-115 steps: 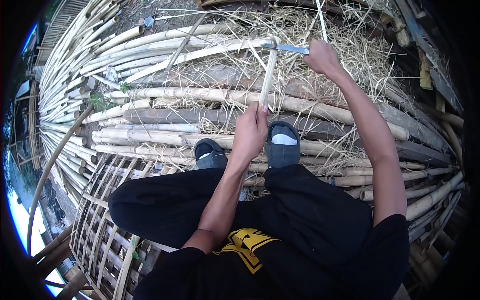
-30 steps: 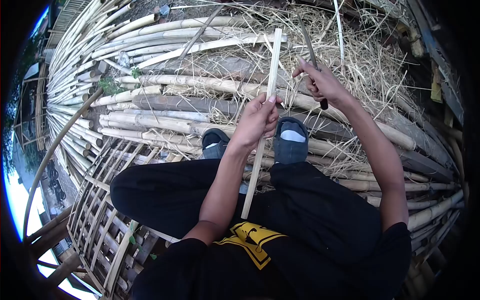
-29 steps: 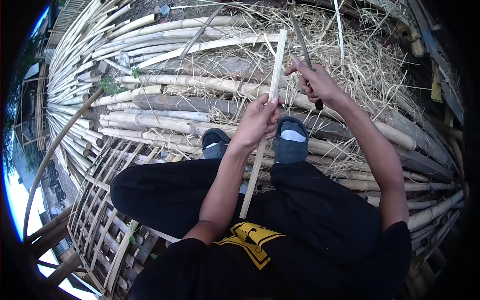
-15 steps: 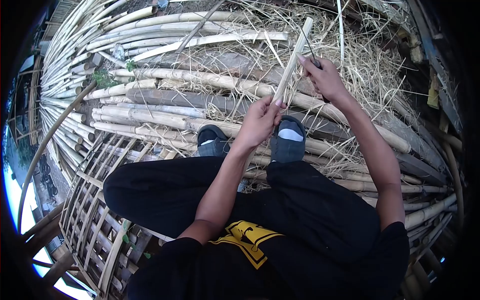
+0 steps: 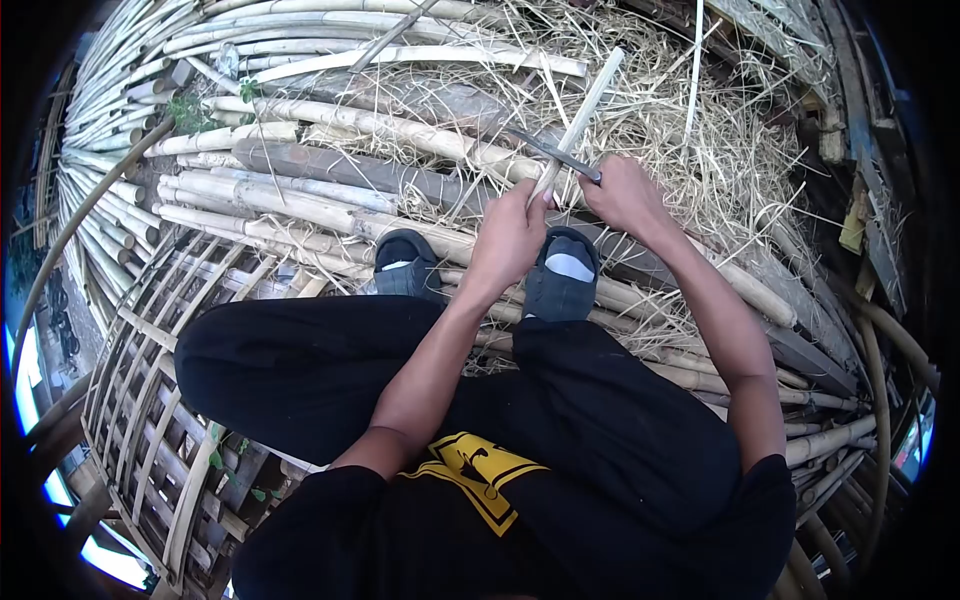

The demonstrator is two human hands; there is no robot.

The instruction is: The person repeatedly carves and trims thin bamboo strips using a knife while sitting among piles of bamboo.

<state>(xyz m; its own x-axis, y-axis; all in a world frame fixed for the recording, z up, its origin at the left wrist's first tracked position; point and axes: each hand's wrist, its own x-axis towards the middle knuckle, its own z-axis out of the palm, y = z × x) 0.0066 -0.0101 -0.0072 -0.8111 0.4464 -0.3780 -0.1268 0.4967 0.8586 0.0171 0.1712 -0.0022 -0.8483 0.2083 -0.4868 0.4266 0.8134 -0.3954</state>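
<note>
My left hand (image 5: 512,235) is closed round the lower part of a pale bamboo strip (image 5: 592,98), which slants up and to the right. In my right hand (image 5: 622,196) is the handle of a knife (image 5: 556,154). Its blade points up-left and crosses the strip a little above my left fingers. The handle is mostly hidden by my fingers. Thin shavings (image 5: 680,130) lie heaped behind and to the right of the strip.
Bamboo poles (image 5: 400,128) lie across the ground, with many pole ends at the left. A woven bamboo lattice (image 5: 165,400) is at the lower left. My feet in dark sandals (image 5: 562,290) rest on the poles. Dark planks (image 5: 860,130) stand at the right.
My right hand has turned the knife, earlier upright beside the strip, so that it now lies across it. The strip has tilted to the right in my left hand. The view has shifted slightly.
</note>
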